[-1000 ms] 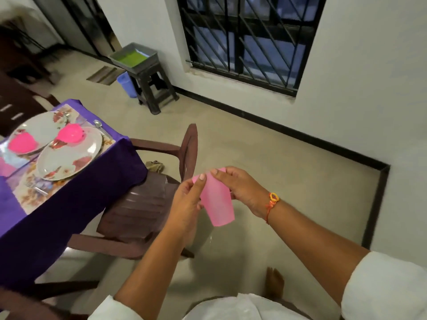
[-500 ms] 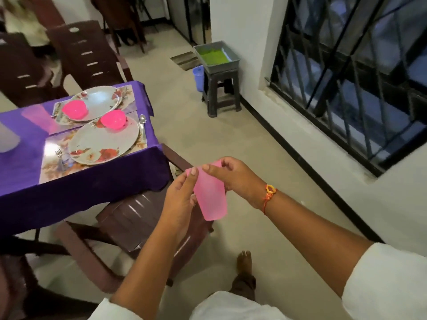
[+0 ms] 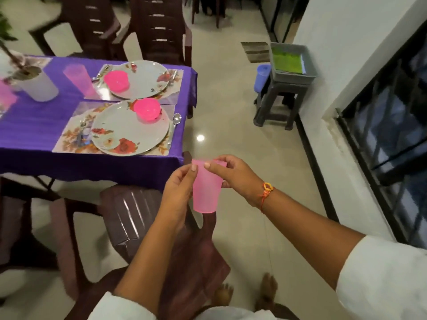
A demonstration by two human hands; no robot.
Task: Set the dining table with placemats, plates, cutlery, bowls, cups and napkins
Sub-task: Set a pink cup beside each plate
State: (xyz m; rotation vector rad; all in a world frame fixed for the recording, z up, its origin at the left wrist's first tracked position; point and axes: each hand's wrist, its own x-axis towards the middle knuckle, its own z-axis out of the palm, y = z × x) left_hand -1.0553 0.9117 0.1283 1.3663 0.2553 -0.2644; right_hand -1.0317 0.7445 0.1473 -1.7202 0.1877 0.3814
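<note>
I hold a pink plastic cup [image 3: 205, 190] upright in front of me, over the floor just off the table's near right corner. My left hand [image 3: 178, 192] grips its left side and my right hand [image 3: 233, 179] pinches its rim from the right. On the purple tablecloth [image 3: 41, 125] lie two floral placemats, each with a floral plate: the near plate [image 3: 124, 132] carries a pink bowl [image 3: 147, 109], the far plate [image 3: 144, 77] another pink bowl [image 3: 116, 80]. A spoon [image 3: 176, 120] lies right of the near plate, a fork [image 3: 82, 130] to its left. Another pink cup [image 3: 77, 76] stands by the far setting.
A brown plastic chair [image 3: 129, 215] stands between me and the table. More chairs [image 3: 159, 26] stand behind it. A white pot [image 3: 38, 83] sits at the table's left. A grey stool with a bin [image 3: 292, 63] and a blue mug [image 3: 261, 76] stands by the right wall. My bare feet [image 3: 268, 287] are below.
My view has swung left and down, bringing more of the table into sight. Both hands keep the same hold on the pink cup, which is closer to the table's corner.
</note>
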